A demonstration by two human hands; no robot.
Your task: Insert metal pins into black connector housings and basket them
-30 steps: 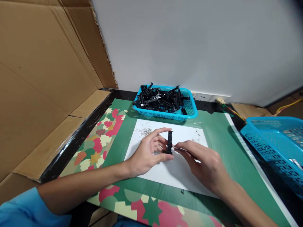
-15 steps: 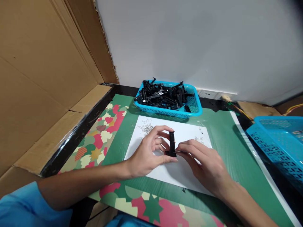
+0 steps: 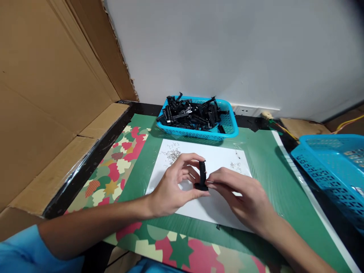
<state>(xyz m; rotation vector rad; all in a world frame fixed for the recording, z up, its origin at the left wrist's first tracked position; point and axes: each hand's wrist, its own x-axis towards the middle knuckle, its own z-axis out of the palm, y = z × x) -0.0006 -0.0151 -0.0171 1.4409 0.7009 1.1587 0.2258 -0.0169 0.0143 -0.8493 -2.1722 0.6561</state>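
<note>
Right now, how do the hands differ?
The left hand holds the black part end to end, thumb below, finger on top; the right hand has fingertips at the part's side. The left hand's grip is spread, the right hand's pinched. Both are bare, above the white paper.

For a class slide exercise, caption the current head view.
Left fingers hold a black part roughly upright over white paper, right fingers at its side; a blue basket of black pieces behind.

From the near side, the single head-worn camera looks forward and down, close over the left hand (image 3: 172, 187) and right hand (image 3: 250, 195), across the green mat (image 3: 270, 163) to the far wall (image 3: 227, 49).
</note>
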